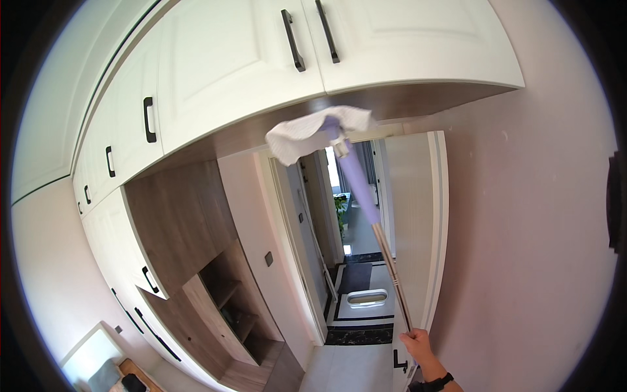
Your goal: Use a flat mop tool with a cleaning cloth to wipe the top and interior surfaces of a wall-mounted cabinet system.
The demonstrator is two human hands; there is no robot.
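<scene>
My right hand (418, 344) is closed round the lower part of a mop's metal pole (392, 271). A dark band circles that wrist. The pole runs up and to the left into a purple sleeve (356, 179). At the top, a whitish cloth (304, 134) drapes over the mop head. It is raised to the brown underside (418, 97) of the white overhead cabinets (215, 52); whether it touches I cannot tell. My left hand is out of view.
Beside the pole stands an open door (418, 196) with a dark handle (400, 361). Through the doorway lies a tiled floor with a dark mat (356, 277). Wood-toned shelving (189, 222) stands left, a pink wall (522, 228) right. Low at the far left is a bed (91, 353).
</scene>
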